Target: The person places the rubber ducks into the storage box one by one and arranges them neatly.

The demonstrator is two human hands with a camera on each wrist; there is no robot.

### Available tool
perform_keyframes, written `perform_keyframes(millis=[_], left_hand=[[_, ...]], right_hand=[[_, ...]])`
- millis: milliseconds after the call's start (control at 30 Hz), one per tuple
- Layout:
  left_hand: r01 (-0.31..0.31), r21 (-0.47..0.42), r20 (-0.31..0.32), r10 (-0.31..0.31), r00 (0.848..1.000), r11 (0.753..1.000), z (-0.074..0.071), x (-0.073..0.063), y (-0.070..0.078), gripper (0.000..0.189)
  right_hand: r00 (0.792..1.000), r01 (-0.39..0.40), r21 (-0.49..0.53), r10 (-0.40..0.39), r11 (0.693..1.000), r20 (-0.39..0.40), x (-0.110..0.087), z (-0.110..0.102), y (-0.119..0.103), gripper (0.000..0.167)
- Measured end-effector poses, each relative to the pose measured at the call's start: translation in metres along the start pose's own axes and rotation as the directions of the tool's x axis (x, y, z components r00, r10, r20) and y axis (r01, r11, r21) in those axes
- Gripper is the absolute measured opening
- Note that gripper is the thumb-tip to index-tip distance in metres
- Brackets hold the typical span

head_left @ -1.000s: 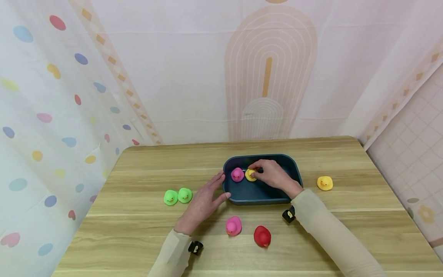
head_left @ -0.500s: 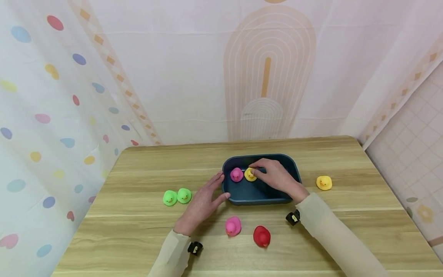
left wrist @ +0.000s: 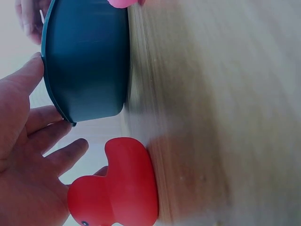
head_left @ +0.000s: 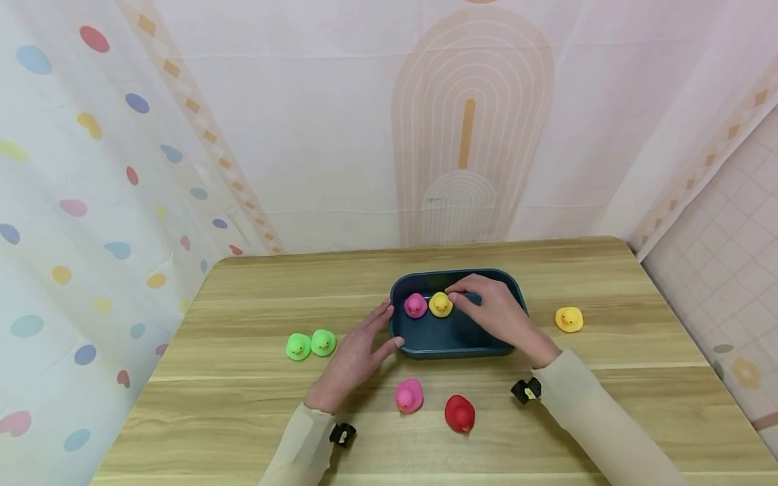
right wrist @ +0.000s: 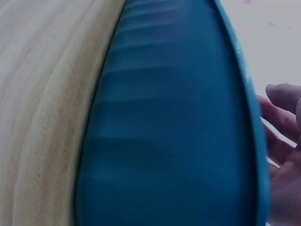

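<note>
A dark blue rectangular bin (head_left: 456,339) stands on the wooden table. Inside, a pink rubber duck (head_left: 416,306) sits to the left of a yellow rubber duck (head_left: 440,305). My right hand (head_left: 495,312) hovers over the bin, its thumb and index fingertip just right of the yellow duck and no longer around it. With fingers extended, my left hand (head_left: 352,359) touches the bin's left end and front corner. The left wrist view shows a red rubber duck (left wrist: 127,183) beside that hand; the head view hides it.
Two green ducks (head_left: 310,345) sit left of my left hand. A pink duck (head_left: 409,396) and a red duck (head_left: 460,414) lie in front of the bin. Another yellow duck (head_left: 568,319) is to its right. A patterned curtain (head_left: 340,135) hangs behind the table.
My right hand has let go of the yellow duck and drawn back to the right. The duck stays in the bin beside the pink one. My left hand has held still.
</note>
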State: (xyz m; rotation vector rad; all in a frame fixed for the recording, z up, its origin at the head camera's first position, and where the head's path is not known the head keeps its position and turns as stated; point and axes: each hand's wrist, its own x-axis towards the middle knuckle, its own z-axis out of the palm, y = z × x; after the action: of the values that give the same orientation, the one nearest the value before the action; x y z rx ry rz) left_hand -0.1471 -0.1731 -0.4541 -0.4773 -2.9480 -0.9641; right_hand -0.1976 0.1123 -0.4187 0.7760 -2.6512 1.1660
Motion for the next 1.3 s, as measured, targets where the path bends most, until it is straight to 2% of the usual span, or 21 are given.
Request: perform_keyframes(millis=[600, 900, 1300], left_hand=[[-0.009, 0.002, -0.003, 0.009, 1.000, 1.000, 0.000, 0.000, -0.001, 0.067], [-0.002, -0.003, 0.004, 0.002, 1.000, 1.000, 0.000, -0.001, 0.000, 0.067], [0.000, -0.004, 0.008, 0.000, 1.000, 1.000, 0.000, -0.001, 0.000, 0.067]], right_hand=[[0.997, 0.018, 0.045, -0.014, 0.999, -0.077, -0.024, -0.024, 0.008, 0.020], [0.997, -0.019, -0.002, 0.018, 1.000, -0.078, -0.038, -0.039, 0.017, 0.022], [0.984, -0.027, -0.079, 0.013, 0.997, -0.175, -0.053, -0.054, 0.032, 0.019]])
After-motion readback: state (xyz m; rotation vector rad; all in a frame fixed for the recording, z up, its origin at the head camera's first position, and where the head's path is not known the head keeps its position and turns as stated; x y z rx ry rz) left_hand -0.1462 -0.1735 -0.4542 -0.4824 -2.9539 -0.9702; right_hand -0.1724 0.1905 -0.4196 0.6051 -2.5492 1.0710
